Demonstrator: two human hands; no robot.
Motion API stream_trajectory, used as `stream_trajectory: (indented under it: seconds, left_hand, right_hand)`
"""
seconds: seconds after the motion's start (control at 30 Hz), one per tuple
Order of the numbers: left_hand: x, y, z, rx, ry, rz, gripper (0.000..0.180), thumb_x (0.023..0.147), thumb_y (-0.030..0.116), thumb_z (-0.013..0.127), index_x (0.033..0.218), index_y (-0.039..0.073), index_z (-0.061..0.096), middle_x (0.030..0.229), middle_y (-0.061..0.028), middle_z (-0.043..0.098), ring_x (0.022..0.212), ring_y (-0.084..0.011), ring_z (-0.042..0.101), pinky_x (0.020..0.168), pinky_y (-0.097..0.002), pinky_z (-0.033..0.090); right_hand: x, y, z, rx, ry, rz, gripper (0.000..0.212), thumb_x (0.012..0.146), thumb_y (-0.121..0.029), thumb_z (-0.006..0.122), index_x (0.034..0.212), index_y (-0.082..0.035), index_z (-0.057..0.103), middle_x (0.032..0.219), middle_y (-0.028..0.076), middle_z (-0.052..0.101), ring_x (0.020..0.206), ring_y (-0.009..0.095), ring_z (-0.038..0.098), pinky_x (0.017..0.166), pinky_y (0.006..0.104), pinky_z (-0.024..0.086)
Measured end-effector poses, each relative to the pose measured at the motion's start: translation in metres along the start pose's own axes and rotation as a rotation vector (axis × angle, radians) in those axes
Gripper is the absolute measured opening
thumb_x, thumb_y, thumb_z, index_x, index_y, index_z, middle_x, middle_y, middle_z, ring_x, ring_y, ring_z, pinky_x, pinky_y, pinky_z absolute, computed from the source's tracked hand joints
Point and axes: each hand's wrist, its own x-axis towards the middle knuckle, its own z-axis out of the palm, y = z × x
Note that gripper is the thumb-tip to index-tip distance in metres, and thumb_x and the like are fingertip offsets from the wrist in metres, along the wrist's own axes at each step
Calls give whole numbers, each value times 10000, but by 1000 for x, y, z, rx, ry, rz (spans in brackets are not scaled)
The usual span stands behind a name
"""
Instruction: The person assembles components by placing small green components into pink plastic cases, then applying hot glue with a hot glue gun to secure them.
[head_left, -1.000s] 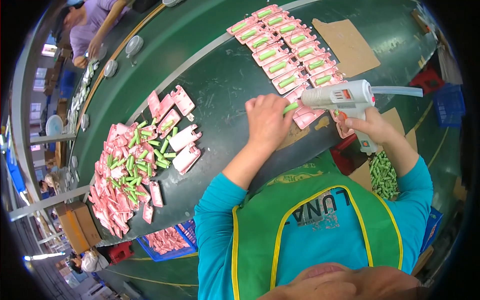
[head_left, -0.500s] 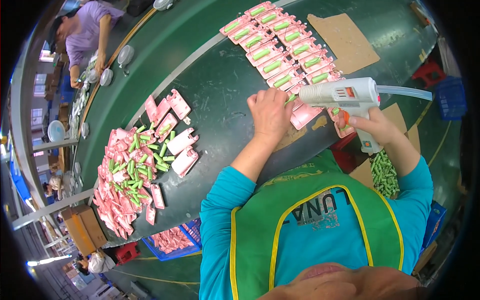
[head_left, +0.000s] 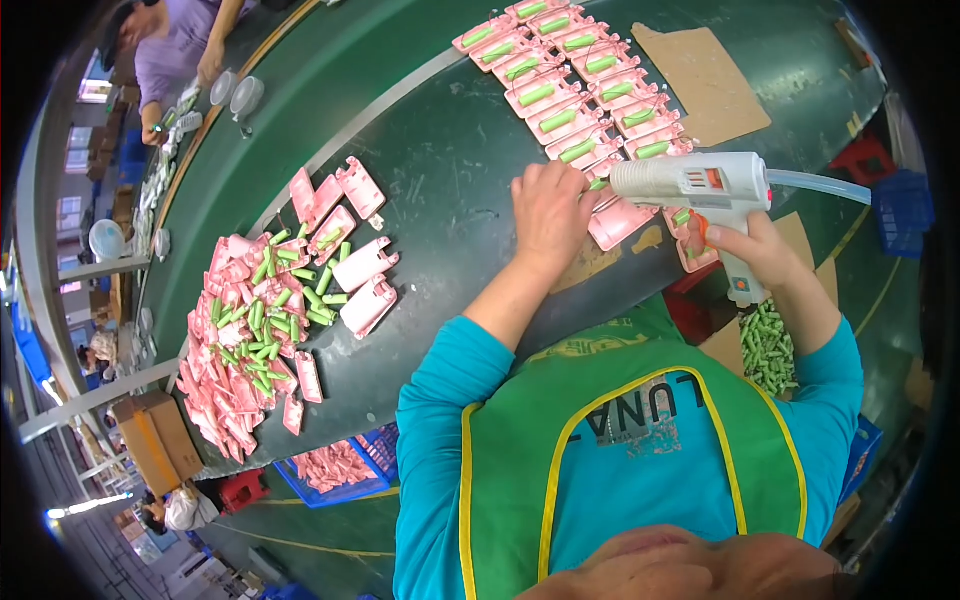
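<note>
My right hand (head_left: 752,245) is wrapped round the handle of a white hot glue gun (head_left: 690,180) with an orange trigger. A clear glue stick (head_left: 820,185) sticks out of its back, and its nozzle points left toward my left hand. My left hand (head_left: 550,212) is closed, its fingertips on a small green battery (head_left: 598,184) that lies in a pink plastic casing, mostly hidden by fingers and gun. Just below the nozzle lies a bare pink casing (head_left: 622,222). Under my right hand sits another pink casing (head_left: 695,250) with a green battery.
Rows of pink casings with batteries (head_left: 560,122) run away from me, beside a cardboard sheet (head_left: 700,85). Left lies a heap of pink casings (head_left: 215,385) and loose green batteries (head_left: 265,340). A box of batteries (head_left: 765,350) stands at right. A co-worker (head_left: 180,50) sits across the belt.
The scene has shifted slightly as my view moved. My left hand stays at the battery by the nozzle, and my right hand still grips the glue gun.
</note>
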Motion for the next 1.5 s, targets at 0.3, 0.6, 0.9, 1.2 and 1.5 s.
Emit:
stream_trajectory:
  seconds: [0.3, 0.6, 0.9, 1.2, 1.5]
  left_hand:
    - [10, -11, -3, -68, -24, 124, 172, 704, 173, 775, 764, 107, 628, 829, -40, 603, 866, -279, 546, 749, -391, 464]
    - [28, -22, -7, -90, -108, 248, 157, 717, 149, 760, 763, 89, 621, 821, -53, 591, 853, -274, 547, 730, -386, 476]
    - [33, -20, -8, -92, -100, 276, 162, 717, 143, 765, 797, 93, 634, 841, -56, 591, 855, -280, 549, 737, -398, 458]
    - [-25, 27, -14, 76, -165, 330, 325, 696, 309, 784, 894, 119, 608, 923, -48, 567, 894, -257, 545, 778, -422, 379]
    - [-21, 2, -13, -11, -170, 264, 301, 663, 234, 820, 842, 103, 616, 984, -68, 566, 926, -297, 531, 798, -411, 427]
  right_hand:
    - [-4, -2, -1, -66, -12, -14, 436, 887, -272, 673, 1173, 37, 559, 925, 101, 634, 788, 174, 617, 700, 308, 505]
    - [0, 20, -11, 185, -24, -66, 566, 884, -233, 659, 1334, 23, 430, 1092, 147, 622, 924, 223, 652, 738, 391, 580]
    - [4, 27, -12, 379, 24, -110, 491, 875, -201, 588, 1290, 25, 456, 1076, 161, 628, 967, 259, 662, 694, 383, 613]
    - [10, 31, -4, 656, 59, -183, 524, 851, -347, 587, 1232, 6, 516, 1044, 134, 637, 922, 245, 661, 660, 336, 601]
    - [-11, 41, -12, 453, 94, -210, 554, 838, -342, 607, 1259, 6, 513, 1110, 129, 629, 996, 225, 638, 701, 280, 542]
